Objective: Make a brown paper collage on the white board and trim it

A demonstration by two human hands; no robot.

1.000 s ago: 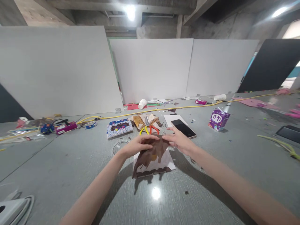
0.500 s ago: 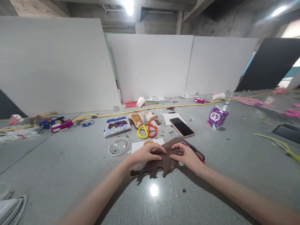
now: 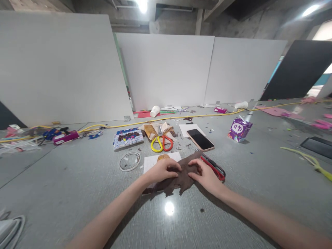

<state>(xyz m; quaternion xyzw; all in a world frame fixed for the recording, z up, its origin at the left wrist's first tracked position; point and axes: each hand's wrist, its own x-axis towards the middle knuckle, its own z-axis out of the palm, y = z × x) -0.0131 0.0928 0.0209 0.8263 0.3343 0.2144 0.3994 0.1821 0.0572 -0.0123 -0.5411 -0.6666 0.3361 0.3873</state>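
Note:
A dark brown sheet (image 3: pixel 184 178) with a ragged front edge, thin paper or cloth, lies partly over a white card (image 3: pixel 149 162). My left hand (image 3: pixel 164 170) grips the sheet from the left, its thumb and fingers curled together. From the other side my right hand (image 3: pixel 207 177) pinches the same sheet close by, leaving a small gap between the two hands. A light brown patch (image 3: pixel 163 157) shows on the card behind my left hand. Just right of the sheet lies a long red and black tool (image 3: pixel 216 168), partly hidden by my right hand.
Beyond my hands lie scissors (image 3: pixel 162 142) with yellow and red handles, a mosaic-patterned panel (image 3: pixel 128 139), a phone (image 3: pixel 201 139) and a white tape ring (image 3: pixel 120 162). A purple drink carton (image 3: pixel 239 129) stands at right. A yellow cable (image 3: pixel 137 122) crosses before white boards (image 3: pixel 166 72).
My fingers have shifted slightly on the brown sheet, and its ragged front edge hangs a little differently. More of the red tool shows beside my right hand. The view has moved slightly.

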